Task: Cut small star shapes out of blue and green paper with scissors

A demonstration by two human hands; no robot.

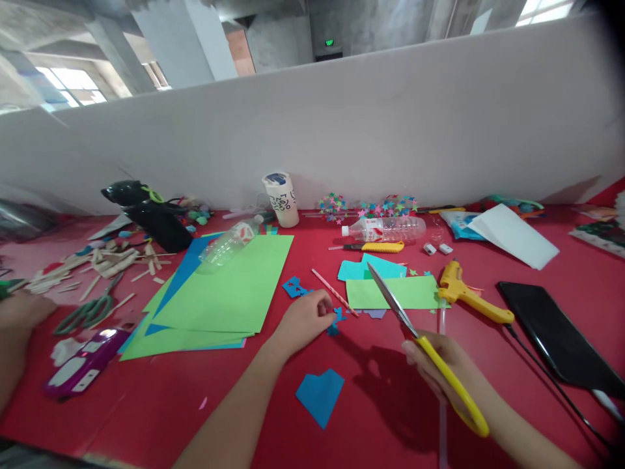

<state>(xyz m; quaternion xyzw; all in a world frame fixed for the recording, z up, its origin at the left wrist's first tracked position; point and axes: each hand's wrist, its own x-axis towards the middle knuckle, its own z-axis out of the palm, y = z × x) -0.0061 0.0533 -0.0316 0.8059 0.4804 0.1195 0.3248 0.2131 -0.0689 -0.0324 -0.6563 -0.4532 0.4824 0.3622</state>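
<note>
My right hand (pixel 434 361) grips a pair of scissors (pixel 415 335) with yellow handles, the blades pointing up and to the left above the table. The blades look closed together. My left hand (pixel 307 319) has its fingers curled in a pinch at a small cut scrap of blue paper (pixel 336 322), low over the red tabletop. Another blue paper piece with cut-outs (pixel 294 287) lies just beyond that hand. Nearer to me rests a larger blue paper piece (pixel 321 396). A striped straw (pixel 334 292) lies beyond my left fingers.
Green sheets (pixel 229 280) are stacked at left under a plastic bottle (pixel 229 244). A light green strip (pixel 390 292), yellow glue gun (pixel 471 296) and black phone (pixel 556 332) lie right. A cup (pixel 282 200) stands behind. Another person's hand (pixel 27 312) is at far left.
</note>
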